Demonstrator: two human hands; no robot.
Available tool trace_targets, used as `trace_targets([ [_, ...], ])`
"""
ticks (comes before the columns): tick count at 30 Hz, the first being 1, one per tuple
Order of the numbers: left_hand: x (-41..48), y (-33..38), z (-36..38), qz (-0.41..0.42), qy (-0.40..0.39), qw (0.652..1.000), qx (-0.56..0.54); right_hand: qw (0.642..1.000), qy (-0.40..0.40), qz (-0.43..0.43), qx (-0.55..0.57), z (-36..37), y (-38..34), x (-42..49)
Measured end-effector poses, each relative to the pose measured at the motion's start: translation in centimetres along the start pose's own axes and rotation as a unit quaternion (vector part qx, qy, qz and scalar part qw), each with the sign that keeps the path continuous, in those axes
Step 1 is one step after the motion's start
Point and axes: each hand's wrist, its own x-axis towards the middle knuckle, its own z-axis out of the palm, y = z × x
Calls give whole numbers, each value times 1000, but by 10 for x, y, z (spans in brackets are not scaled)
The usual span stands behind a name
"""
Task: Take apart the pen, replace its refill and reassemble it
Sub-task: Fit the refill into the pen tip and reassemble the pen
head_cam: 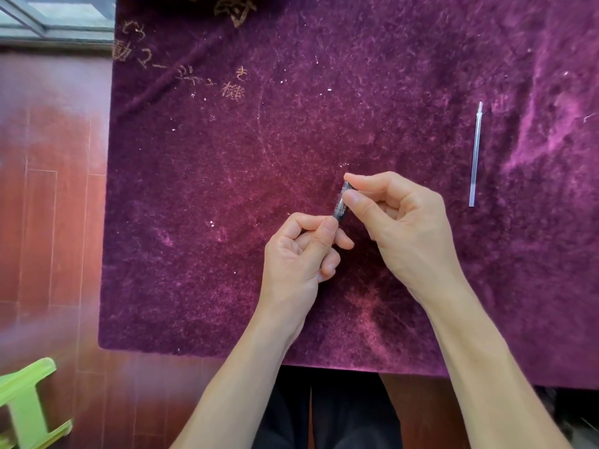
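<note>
Pinching the pen [342,199] at both ends, left hand [299,254] low, right hand [398,222] high; its axis ran near-upright btwn them. Refill [475,153] lay on desk [227,189], well right, nearer right hand.

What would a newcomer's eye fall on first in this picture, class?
First, the two bare hands at the centre: the left hand and right hand pinch a short pen between their fingertips. Next, the deep purple cloth under everything, and the thin clear refill lying alone on it at the right.
</note>
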Motion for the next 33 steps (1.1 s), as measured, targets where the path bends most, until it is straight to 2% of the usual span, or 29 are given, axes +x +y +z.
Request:
trace_targets([
  [5, 0, -2, 0, 3, 5, 1000, -6, 999, 18, 2, 40, 5, 6, -2],
  [16, 0, -6, -4, 6, 4, 1000, -27, 999, 34, -1, 41, 14, 9, -6],
  [23, -1, -6, 3, 4, 33, 999, 23, 998, 47, 35, 11, 14, 0, -10],
  [26, -8, -1, 8, 0, 14, 999, 35, 996, 71, 47, 15, 12, -7, -13],
  [29, -16, 6, 11, 7, 12, 992, 124, 995, 82, 61, 10, 8, -14, -13],
  [33, -21, 23, 19, 25, 49, 957, 285, 992, 84, 92, -16, 6, -26, -17],
])
